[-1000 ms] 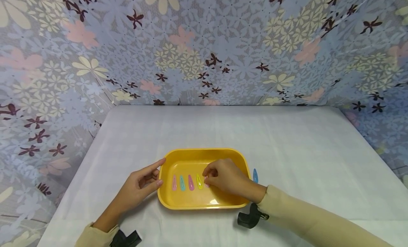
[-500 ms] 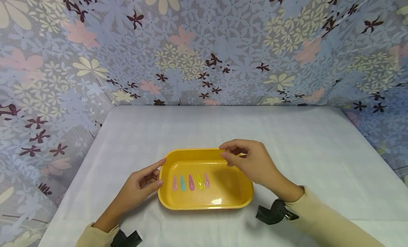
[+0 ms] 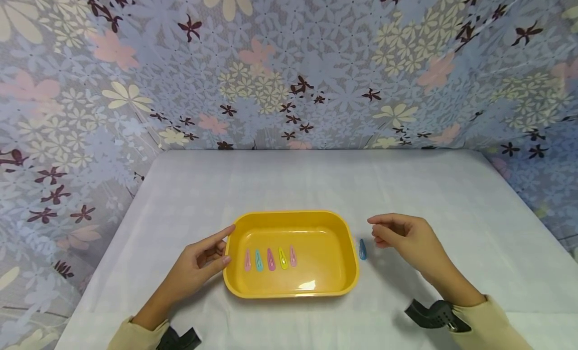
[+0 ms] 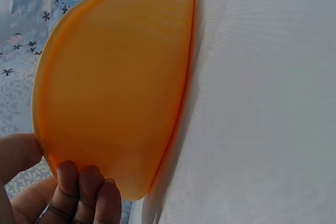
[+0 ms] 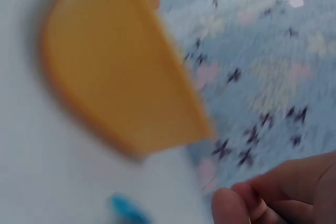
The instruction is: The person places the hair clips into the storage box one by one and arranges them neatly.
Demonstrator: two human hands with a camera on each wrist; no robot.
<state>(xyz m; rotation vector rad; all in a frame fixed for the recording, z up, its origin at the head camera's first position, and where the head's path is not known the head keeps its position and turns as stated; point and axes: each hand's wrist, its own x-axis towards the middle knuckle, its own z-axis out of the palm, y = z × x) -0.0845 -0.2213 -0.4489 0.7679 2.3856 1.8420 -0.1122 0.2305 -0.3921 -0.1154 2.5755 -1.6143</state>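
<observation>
A yellow tray (image 3: 325,285) lies near the front of the table. Several snap hair clips form a row inside it: a pink clip (image 3: 247,259), a turquoise clip (image 3: 259,259), a magenta clip (image 3: 271,259), a yellow clip (image 3: 283,258) and another pink clip (image 3: 293,256). My left hand (image 3: 198,267) holds the tray's left end, thumb and index at the rim; bent fingers (image 4: 90,190) lie against the outer wall. Just beyond the right rim, a blue hair clip (image 3: 363,249) rests on the cloth. My right hand (image 3: 408,239) hovers right of it, fingers loosely bent and holding nothing.
White cloth (image 3: 316,179) covers the table. A floral sheet (image 3: 289,69) hangs behind it and along both sides. Black straps with camera mounts sit on the left wrist (image 3: 178,338) and right wrist (image 3: 438,315).
My right hand has let go of the second pink clip in the row, lifted out of the tray and moved right, past the blue clip. The left hand and tray stay put.
</observation>
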